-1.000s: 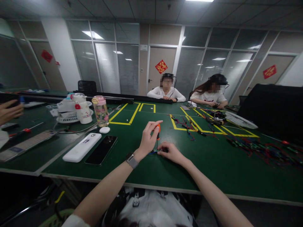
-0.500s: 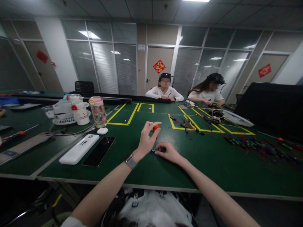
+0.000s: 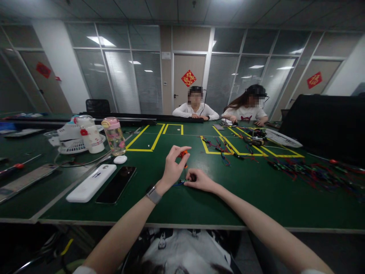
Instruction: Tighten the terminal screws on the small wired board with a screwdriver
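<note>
My left hand (image 3: 174, 164) is closed round the orange handle of a screwdriver (image 3: 184, 154), held upright. Its thin dark shaft points down to a small circuit board (image 3: 186, 180) lying on the green table (image 3: 159, 213). My right hand (image 3: 201, 179) pinches that board from the right, thumb and fingers at its edge. Blue wires (image 3: 178, 183) show at the board's left end. The fingers hide much of the board, and the exact spot where the screwdriver tip meets it is too small to make out.
Left of my hands lie a black phone (image 3: 116, 185), a white power bank (image 3: 91, 183) and a white round case (image 3: 120, 159). Bottles (image 3: 114, 139) stand behind them. Wired boards (image 3: 308, 173) are heaped at right. Two people (image 3: 195, 106) sit across the table.
The view has shifted slightly, so the scene sits a little further left. Both hands keep their grips on the screwdriver and the board. The co-worker at right has moved their arms apart.
</note>
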Motion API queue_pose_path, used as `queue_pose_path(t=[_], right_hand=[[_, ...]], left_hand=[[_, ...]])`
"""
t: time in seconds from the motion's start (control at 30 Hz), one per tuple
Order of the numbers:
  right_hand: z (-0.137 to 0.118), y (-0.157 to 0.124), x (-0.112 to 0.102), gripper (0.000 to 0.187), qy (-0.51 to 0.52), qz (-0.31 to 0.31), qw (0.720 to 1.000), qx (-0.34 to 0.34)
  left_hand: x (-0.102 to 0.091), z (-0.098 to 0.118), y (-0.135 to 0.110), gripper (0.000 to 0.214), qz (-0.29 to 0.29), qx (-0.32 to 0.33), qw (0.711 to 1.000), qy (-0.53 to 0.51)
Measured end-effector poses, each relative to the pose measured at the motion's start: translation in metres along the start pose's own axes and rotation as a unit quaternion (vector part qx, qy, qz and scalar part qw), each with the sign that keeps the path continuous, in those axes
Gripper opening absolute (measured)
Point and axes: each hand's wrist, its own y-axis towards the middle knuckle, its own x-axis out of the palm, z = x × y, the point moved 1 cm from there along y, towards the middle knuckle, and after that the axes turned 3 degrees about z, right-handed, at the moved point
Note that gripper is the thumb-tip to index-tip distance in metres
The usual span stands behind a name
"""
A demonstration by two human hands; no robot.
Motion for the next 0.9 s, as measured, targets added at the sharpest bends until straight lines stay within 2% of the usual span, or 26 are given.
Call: queue_pose_path(t=[0.3,0.63,0.77,0.9], right_hand=[[0.0006,-0.0017,-0.0021,0.015,0.013,-0.016,1.000,-0.005],[-0.0021,-0.0028,-0.0022,0.013,0.011,-0.009,1.000,0.001],[-0.0003,-0.0027,-0.0020,0.013,0.008,-0.010,1.000,-0.004],[0.0007,-0.0026,-0.0019,0.013,0.008,-0.009,1.000,-0.007]], left_hand=[[0.0003,-0.0003,-0.0015,0.037,-0.063,-0.039,0.995,-0.070],[-0.0031,0.0075,0.0002,0.019,-0.006,0.010,0.999,0.032],[-0.0028,0.0072,-0.0005,0.030,-0.030,0.001,1.000,-0.003],[-0.0014,0.0051,-0.0008,0.028,-0.053,-0.017,0.997,-0.061]])
